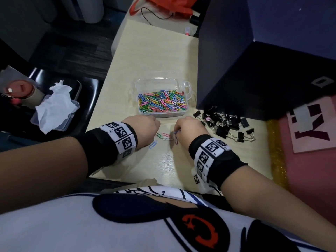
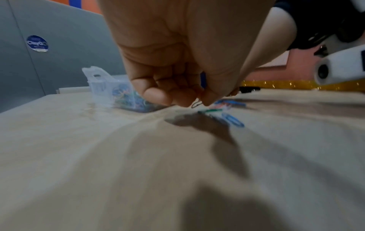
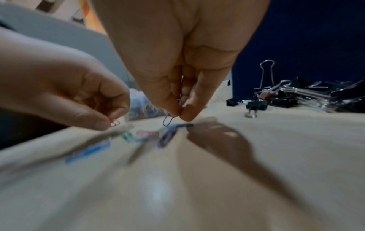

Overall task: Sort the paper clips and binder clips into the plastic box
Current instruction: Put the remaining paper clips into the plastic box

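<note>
Currently we pinch one paper clip [image 3: 168, 121] with our right hand [image 1: 189, 130] and another clip [image 3: 115, 124] with our left hand [image 1: 145, 127], near the plastic box [image 1: 161, 96].

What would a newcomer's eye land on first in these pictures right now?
Probably the clear plastic box at the table's middle, packed with bright paper clips. Next, the black binder clips heaped to its right beside the dark box. Nearer the person, the left hand and right hand each pinch a clip above a few loose ones.
</note>
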